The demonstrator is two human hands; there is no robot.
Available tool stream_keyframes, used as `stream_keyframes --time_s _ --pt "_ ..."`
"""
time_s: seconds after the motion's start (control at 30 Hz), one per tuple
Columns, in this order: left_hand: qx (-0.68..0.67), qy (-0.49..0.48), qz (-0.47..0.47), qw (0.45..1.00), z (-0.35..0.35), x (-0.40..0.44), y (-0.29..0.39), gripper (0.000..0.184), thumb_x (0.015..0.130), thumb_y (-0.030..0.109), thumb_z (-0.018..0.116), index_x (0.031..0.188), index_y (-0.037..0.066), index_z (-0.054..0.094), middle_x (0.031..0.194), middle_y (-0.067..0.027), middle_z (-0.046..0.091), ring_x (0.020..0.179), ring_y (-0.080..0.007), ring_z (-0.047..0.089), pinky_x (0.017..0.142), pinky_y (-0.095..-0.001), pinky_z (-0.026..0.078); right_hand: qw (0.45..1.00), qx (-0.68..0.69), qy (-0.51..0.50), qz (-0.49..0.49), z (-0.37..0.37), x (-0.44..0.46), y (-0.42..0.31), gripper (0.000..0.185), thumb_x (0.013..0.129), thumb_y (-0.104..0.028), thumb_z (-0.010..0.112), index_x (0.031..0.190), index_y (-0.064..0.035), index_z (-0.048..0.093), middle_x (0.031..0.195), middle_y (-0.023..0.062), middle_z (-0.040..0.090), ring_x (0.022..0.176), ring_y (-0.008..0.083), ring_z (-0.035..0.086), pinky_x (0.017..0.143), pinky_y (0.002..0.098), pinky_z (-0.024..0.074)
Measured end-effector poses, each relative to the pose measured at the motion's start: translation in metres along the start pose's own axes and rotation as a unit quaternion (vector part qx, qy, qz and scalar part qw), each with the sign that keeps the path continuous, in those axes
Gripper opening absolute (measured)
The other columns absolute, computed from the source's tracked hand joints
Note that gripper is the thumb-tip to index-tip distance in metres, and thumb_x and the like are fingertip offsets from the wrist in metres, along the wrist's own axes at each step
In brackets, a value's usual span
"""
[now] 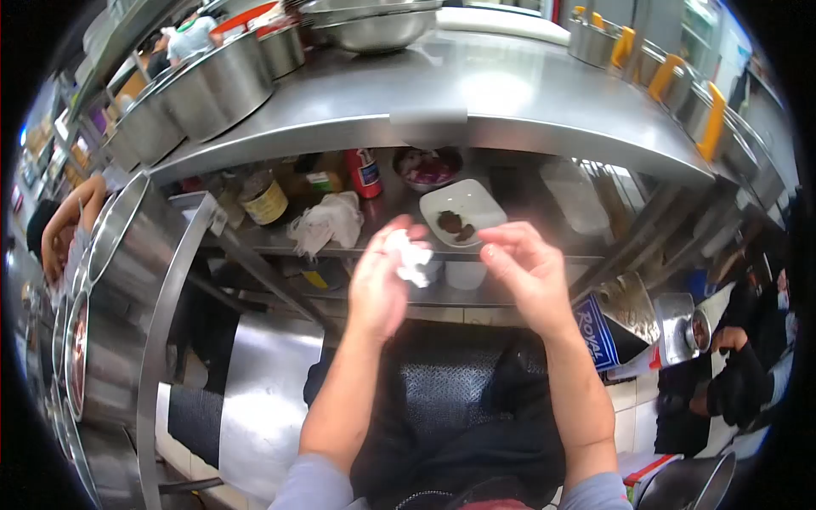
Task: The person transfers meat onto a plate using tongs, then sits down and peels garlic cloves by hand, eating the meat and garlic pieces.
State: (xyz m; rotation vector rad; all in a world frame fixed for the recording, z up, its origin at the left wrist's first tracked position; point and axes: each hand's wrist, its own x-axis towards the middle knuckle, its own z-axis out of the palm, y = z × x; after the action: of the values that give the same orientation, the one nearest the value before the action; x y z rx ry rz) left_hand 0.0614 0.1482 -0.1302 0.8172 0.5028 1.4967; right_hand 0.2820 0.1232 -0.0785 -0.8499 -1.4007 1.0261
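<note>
A crumpled white piece (412, 257), like thin paper or tissue, lies in my left hand (374, 289), palm turned up with the fingers partly curled around it. To the right, my right hand (534, 276) holds nothing I can see; its fingers are bent, with the thumb apart from the index finger. Its fingertips are close to the right edge of a white square dish (480, 201). In that dish sit a few brown lumps (450, 223). I cannot tell whether my right fingertips touch the dish.
Behind the dish stands a metal bowl of reddish-purple pieces (427, 167). A red bottle (364, 173), a white cloth (330, 223) and a labelled jar (262, 200) share the lower shelf. Above is a steel counter (510, 81). Steel pots (127, 365) stand left; people work on both sides.
</note>
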Motion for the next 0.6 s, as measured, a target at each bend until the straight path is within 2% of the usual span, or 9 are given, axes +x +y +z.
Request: stream_keyframes --time_s 0.07,0.1,0.2,0.3,0.33,0.37,0.43,0.47,0.6 --pt "0.026 -0.051 0.025 0.998 0.011 -0.007 -0.028 0.047 0.107 0.013 0.053 0.15 -0.003 0.045 0.146 -0.021 0.059 0.136 -0.0291 0.057 0.116 -0.0423 0.045 0.997 -0.062 -0.034 0.008 0.031 -0.002 0.019 0.029 0.095 -0.007 0.077 0.123 -0.0015 0.071 0.122 0.0034 0.06 0.09 0.0092 0.063 0.078 0.0243 0.0532" --pt "0.044 -0.041 -0.003 0.998 0.016 -0.01 -0.039 0.047 0.109 0.01 0.048 0.155 -0.001 0.043 0.151 -0.02 0.056 0.137 -0.0284 0.057 0.117 -0.042 0.044 0.98 -0.182 -0.012 -0.076 0.038 -0.003 0.03 0.026 0.094 -0.007 0.078 0.118 -0.0028 0.071 0.116 0.0046 0.063 0.09 0.0107 0.064 0.077 0.0236 0.053" --pt "0.0 -0.041 -0.049 0.998 0.012 -0.011 -0.051 0.048 0.113 0.013 0.044 0.158 -0.001 0.039 0.154 -0.0178 0.053 0.14 -0.0242 0.054 0.12 -0.0382 0.041 0.988 -0.141 0.02 -0.066 0.039 -0.002 0.056 0.017 0.095 -0.005 0.075 0.111 -0.0008 0.07 0.106 0.0047 0.066 0.089 0.0109 0.065 0.074 0.0234 0.0527" --pt "0.189 -0.086 0.02 0.978 0.016 -0.016 -0.039 0.046 0.111 0.015 0.054 0.153 -0.002 0.048 0.15 -0.0139 0.056 0.14 -0.0211 0.052 0.119 -0.0354 0.041 0.991 -0.125 0.04 -0.036 0.028 0.005 0.052 0.012 0.099 -0.007 0.074 0.107 0.0002 0.069 0.1 0.0023 0.067 0.081 0.0074 0.063 0.068 0.0225 0.0515" --pt "0.279 -0.067 0.059 0.956 0.013 -0.014 -0.037 0.043 0.109 0.016 0.061 0.148 -0.003 0.056 0.143 -0.0111 0.061 0.127 -0.017 0.061 0.107 -0.0308 0.05 0.994 -0.101 0.037 0.013 0.026 0.005 0.046 0.013 0.101 -0.011 0.074 0.106 -0.0008 0.068 0.095 0.0008 0.068 0.076 0.0043 0.061 0.064 0.0207 0.0496" --pt "0.278 -0.064 0.061 0.957 0.01 -0.013 -0.033 0.043 0.109 0.016 0.061 0.148 -0.003 0.056 0.143 -0.0111 0.061 0.127 -0.017 0.061 0.107 -0.0308 0.05 0.996 -0.068 0.043 0.043 0.027 0.006 0.044 0.014 0.101 -0.013 0.075 0.106 -0.002 0.068 0.091 0.0005 0.069 0.073 0.0026 0.06 0.06 0.0193 0.048" --pt "0.358 -0.022 0.043 0.932 0.007 -0.011 -0.024 0.042 0.105 0.016 0.068 0.142 -0.003 0.061 0.126 -0.0076 0.069 0.104 -0.0114 0.067 0.09 -0.027 0.056 0.994 -0.089 0.044 0.051 0.03 0.006 0.038 0.013 0.101 -0.012 0.074 0.105 -0.0018 0.067 0.091 0.0011 0.069 0.072 0.003 0.06 0.06 0.02 0.0491" --pt "0.229 0.0 0.034 0.973 0.009 -0.01 -0.025 0.032 0.102 0.016 0.073 0.127 -0.002 0.065 0.109 -0.0054 0.073 0.085 -0.0074 0.066 0.076 -0.0244 0.056 0.995 -0.078 0.038 0.04 0.032 0.006 0.041 0.013 0.101 -0.011 0.074 0.106 -0.0014 0.067 0.093 0.0013 0.069 0.073 0.0036 0.06 0.061 0.0203 0.0498" --pt "0.124 0.067 0.046 0.989 0.001 -0.004 -0.023 0.018 0.102 0.017 0.073 0.106 0.002 0.064 0.101 -0.0073 0.074 0.082 -0.009 0.068 0.073 -0.0236 0.057 0.985 -0.145 -0.027 -0.086 0.046 0.002 0.048 0.022 0.097 -0.004 0.075 0.118 0.0022 0.068 0.116 0.0083 0.065 0.094 0.0137 0.066 0.076 0.0261 0.0561"
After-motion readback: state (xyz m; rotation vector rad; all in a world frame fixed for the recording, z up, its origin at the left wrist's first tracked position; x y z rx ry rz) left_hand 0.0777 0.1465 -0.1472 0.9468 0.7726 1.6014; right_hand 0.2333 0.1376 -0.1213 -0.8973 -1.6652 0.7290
